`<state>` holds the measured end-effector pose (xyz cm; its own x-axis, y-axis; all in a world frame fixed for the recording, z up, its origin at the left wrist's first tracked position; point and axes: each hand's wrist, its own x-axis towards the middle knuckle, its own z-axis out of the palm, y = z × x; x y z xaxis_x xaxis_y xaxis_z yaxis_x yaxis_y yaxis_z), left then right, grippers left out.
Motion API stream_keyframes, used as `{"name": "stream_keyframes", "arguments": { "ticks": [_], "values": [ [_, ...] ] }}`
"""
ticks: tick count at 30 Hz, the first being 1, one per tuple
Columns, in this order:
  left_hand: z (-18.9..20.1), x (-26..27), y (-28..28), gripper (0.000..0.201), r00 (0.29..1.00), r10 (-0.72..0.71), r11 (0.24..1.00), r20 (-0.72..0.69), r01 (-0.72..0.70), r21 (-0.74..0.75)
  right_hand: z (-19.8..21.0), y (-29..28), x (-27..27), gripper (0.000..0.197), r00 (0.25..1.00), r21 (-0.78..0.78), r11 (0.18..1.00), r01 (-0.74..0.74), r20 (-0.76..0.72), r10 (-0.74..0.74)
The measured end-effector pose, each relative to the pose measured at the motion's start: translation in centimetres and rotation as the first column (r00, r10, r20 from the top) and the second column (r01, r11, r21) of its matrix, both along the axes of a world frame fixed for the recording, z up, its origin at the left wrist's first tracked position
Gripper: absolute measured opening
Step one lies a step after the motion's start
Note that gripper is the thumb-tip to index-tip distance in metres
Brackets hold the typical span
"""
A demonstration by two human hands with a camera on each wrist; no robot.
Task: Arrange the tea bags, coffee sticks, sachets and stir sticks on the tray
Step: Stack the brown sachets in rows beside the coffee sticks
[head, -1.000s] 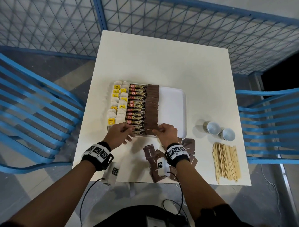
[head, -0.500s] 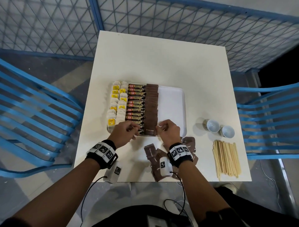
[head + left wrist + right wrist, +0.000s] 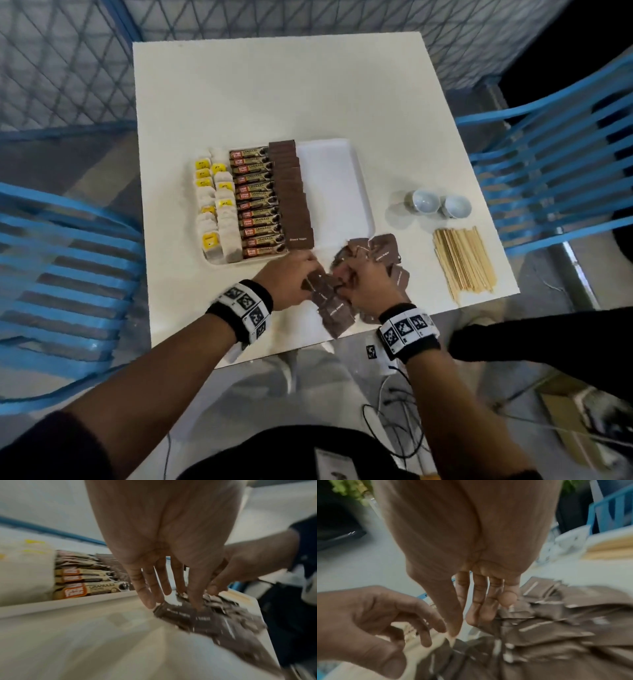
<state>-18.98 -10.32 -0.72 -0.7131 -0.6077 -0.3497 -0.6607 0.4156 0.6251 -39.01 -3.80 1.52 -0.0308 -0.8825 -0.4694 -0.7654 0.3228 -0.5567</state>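
The white tray (image 3: pixel 339 192) holds rows of tea bags (image 3: pixel 217 205), coffee sticks (image 3: pixel 257 202) and brown sachets (image 3: pixel 291 195); its right part is bare. A loose pile of brown sachets (image 3: pixel 337 315) lies on the table in front of the tray. Both hands are over this pile. My left hand (image 3: pixel 173 603) reaches down with straight fingers, its tips touching the top sachet (image 3: pixel 185 614). My right hand (image 3: pixel 462 627) hangs beside it with fingers extended over the pile (image 3: pixel 547 635), holding nothing I can see. The stir sticks (image 3: pixel 462 263) lie in a bundle at the right.
Two small white cups (image 3: pixel 424 202) stand right of the tray, behind the stir sticks. Blue slatted chairs flank the table on the left (image 3: pixel 68 257) and right (image 3: pixel 548 164). The table's front edge (image 3: pixel 274 353) runs just under my wrists. Cables lie on the floor below.
Both hands have left the near end of the sachet row on the tray and drawn back to the loose sachet pile. The head view has shifted and tilted.
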Motion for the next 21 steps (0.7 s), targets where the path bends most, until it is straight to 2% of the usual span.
{"name": "stream_keyframes", "arguments": {
  "ticks": [2,5,10,16,19,21],
  "values": [
    [-0.5,-0.4,0.4,0.056,0.995,-0.076,0.997,0.060,0.078,-0.028,-0.3,1.7,-0.3,0.041,0.996,0.020,0.999,-0.044,-0.077,0.046],
    [-0.9,-0.8,0.6,0.062,0.984,-0.127,0.988,0.121,0.137,-0.072,-0.9,3.1,0.1,0.063,0.987,0.043,0.997,-0.060,-0.147,0.066],
    [-1.1,-1.2,0.2,0.067,0.984,-0.135,0.985,0.115,0.146,-0.094,-2.5,3.0,1.0,0.075,0.978,0.042,0.998,-0.041,-0.202,0.049],
    [-1.2,-1.4,-0.3,0.054,0.983,-0.129,0.984,0.129,0.143,-0.103,-2.9,2.3,1.6,0.064,0.976,-0.003,1.000,-0.028,-0.216,0.027],
    [-1.2,-1.3,-0.4,0.051,0.983,-0.125,0.974,0.136,0.147,-0.171,-3.0,2.1,1.8,0.054,0.975,-0.034,0.999,-0.021,-0.222,0.013],
    [-1.1,-1.2,-0.5,0.049,0.984,-0.119,0.967,0.133,0.145,-0.208,-3.1,1.9,2.0,0.045,0.984,-0.057,0.998,0.006,-0.176,-0.016]
  ]
}}
